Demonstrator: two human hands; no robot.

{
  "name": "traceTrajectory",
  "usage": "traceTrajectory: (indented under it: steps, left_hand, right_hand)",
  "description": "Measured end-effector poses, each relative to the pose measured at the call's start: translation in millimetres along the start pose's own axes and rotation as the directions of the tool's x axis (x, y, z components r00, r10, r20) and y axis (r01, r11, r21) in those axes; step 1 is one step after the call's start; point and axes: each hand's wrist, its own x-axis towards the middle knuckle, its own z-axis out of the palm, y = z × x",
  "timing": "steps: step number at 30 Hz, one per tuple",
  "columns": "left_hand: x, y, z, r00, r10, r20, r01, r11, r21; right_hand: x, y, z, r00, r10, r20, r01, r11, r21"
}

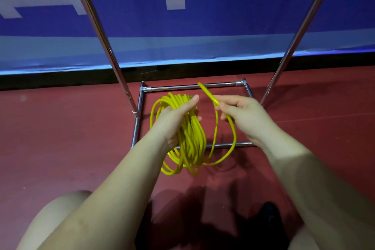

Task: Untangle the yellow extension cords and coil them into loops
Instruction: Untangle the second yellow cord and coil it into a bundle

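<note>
Head view: your left hand [176,116] grips a bundle of yellow extension cord loops [187,138], fingers curled round the strands, the coil hanging above the red floor [60,138]. Just to its right, your right hand [241,115] pinches a doubled bend of the same cord, its tip pointing far-left, with one loose loop [233,138] drooping beneath. Behind both sits a chrome tube frame [192,87] before a blue banner [203,26].
</note>
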Motion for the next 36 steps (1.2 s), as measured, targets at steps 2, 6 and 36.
traceTrajectory:
  steps: [2, 6, 36]
  left_hand:
    - [-1, -1, 4, 0.999, 0.009, 0.038, -0.008, 1.0, -0.029]
    - [2, -3, 8, 0.999, 0.04, 0.024, -0.039, 0.997, -0.063]
    - [5, 30, -31, 0.997, 0.057, -0.052, -0.072, 0.933, -0.353]
  right_hand:
    - [-6, -2, 7, 0.99, -0.04, 0.136, 0.043, 0.999, -0.02]
    - [-11, -3, 15, 0.98, -0.115, 0.162, 0.117, 0.993, -0.004]
    - [-17, 31, -12, 0.816, 0.245, 0.523, 0.184, 0.748, -0.638]
